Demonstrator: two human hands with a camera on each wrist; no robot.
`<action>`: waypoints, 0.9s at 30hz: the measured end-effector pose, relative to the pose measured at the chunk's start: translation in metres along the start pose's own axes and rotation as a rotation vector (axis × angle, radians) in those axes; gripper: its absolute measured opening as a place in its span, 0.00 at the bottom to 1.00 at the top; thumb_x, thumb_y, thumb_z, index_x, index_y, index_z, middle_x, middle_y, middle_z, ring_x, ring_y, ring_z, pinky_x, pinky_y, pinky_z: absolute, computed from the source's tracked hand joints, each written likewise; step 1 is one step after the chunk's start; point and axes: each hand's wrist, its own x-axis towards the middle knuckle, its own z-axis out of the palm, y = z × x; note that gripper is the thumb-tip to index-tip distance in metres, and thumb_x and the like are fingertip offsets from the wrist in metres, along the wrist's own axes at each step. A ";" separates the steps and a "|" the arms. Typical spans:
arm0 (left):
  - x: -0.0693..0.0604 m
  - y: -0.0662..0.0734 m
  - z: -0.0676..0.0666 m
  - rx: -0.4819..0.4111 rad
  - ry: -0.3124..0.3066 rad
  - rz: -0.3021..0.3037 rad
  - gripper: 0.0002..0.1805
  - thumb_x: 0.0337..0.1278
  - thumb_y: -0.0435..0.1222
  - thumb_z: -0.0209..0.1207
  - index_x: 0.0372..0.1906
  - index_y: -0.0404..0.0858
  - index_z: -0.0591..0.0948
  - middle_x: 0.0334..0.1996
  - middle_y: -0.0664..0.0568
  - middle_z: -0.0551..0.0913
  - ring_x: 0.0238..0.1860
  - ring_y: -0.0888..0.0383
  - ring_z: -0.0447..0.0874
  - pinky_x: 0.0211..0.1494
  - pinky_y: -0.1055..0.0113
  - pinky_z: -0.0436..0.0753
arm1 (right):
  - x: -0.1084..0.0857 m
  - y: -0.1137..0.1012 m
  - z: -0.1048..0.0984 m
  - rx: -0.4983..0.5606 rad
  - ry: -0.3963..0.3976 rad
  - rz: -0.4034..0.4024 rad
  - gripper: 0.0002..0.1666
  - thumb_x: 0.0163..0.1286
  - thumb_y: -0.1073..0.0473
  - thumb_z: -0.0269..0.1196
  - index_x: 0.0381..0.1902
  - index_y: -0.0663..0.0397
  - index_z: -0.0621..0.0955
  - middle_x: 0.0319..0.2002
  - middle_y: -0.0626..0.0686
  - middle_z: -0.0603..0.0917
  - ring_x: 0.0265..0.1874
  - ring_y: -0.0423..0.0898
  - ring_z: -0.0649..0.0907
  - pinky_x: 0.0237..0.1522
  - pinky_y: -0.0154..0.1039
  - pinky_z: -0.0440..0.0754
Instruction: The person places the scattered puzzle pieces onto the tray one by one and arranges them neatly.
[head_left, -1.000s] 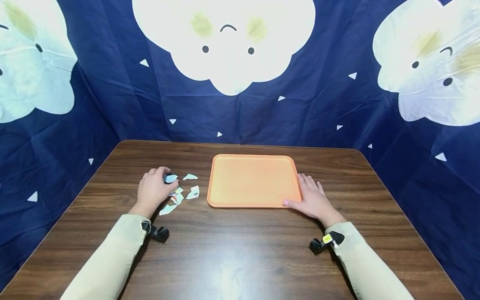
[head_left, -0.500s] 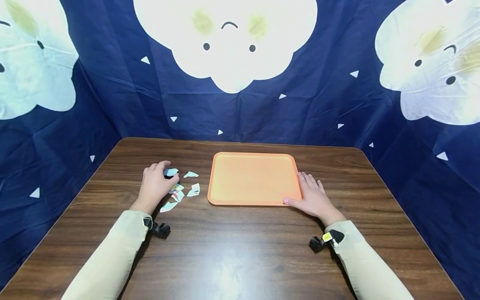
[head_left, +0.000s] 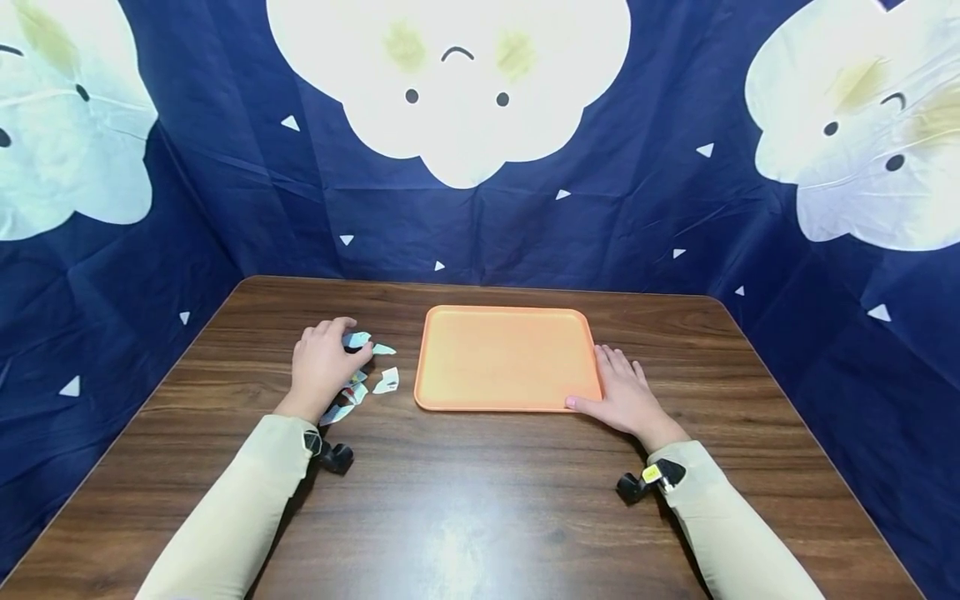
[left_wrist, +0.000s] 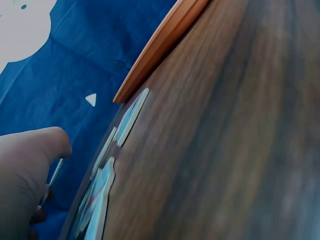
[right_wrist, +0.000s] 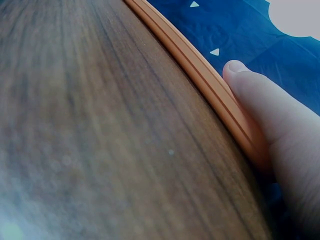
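My left hand (head_left: 325,364) pinches a flat, light-blue puzzle piece (head_left: 356,339) between thumb and fingers. That piece shows edge-on in the left wrist view, raised off the tabletop. Several thin printed puzzle pieces with irregular outlines lie beneath and beside this hand, one of them a white-blue puzzle piece (head_left: 387,381) nearer the tray. The hand partly covers the others. An orange rectangular tray (head_left: 510,358) lies flat to their right. At its near right corner rests my right hand (head_left: 630,398), thumb on the rim and fingers extended along the right side.
The brown wood-grain table (head_left: 480,500) carries all of this. Dark blue cloth (head_left: 480,225) with white cloud prints hangs behind and at both sides. A small black camera is strapped on each sleeve cuff.
My left hand has moved right and slightly away from me with the piece pinched in it, now near the rear loose piece. My right hand stays on the tray corner.
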 end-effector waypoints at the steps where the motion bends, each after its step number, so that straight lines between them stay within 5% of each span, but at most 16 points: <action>1: 0.000 0.002 0.000 0.016 0.000 0.003 0.28 0.59 0.51 0.63 0.59 0.37 0.79 0.56 0.34 0.79 0.54 0.33 0.73 0.56 0.37 0.70 | 0.000 0.000 0.000 0.000 0.001 -0.001 0.72 0.59 0.20 0.59 0.80 0.65 0.48 0.79 0.67 0.52 0.78 0.65 0.50 0.73 0.67 0.42; 27: 0.011 0.045 0.004 0.061 -0.001 0.089 0.24 0.60 0.51 0.63 0.55 0.41 0.85 0.52 0.40 0.79 0.51 0.39 0.75 0.51 0.41 0.72 | 0.002 0.002 0.003 -0.013 0.011 -0.006 0.72 0.58 0.19 0.59 0.80 0.65 0.48 0.78 0.67 0.53 0.78 0.65 0.51 0.73 0.67 0.43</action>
